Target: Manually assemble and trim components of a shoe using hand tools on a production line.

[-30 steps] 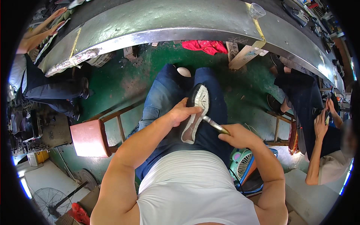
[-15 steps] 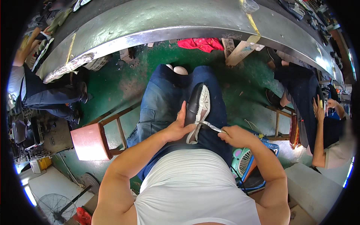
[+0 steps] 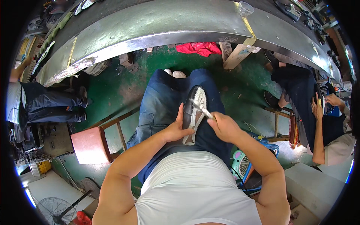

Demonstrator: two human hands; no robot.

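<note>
A shoe (image 3: 190, 114) lies along my lap, underside up, its dark upper folded in around a pale, ragged-edged sole side. My left hand (image 3: 177, 128) holds it from the left, fingers along its flank and thumb across the heel part. In my right hand (image 3: 224, 127) is a silver metal hand tool (image 3: 203, 108), gripped by its handle. Its narrow head is over the front half of the shoe, touching or just above it; hammer or pincers, I cannot tell. Jeans (image 3: 153, 101) cover my legs beneath the shoe.
A metal-edged workbench (image 3: 161, 26) curves across the front. A brown-topped stool (image 3: 90, 145) stands left, a small green fan (image 3: 240, 161) right. Red cloth (image 3: 198, 48) lies under the bench. One person (image 3: 318, 108) sits at right; another's legs (image 3: 56, 99) show at left.
My right hand has moved up and slightly left, carrying the tool from the shoe's middle toward its front. My left hand keeps its hold; the shoe has shifted slightly.
</note>
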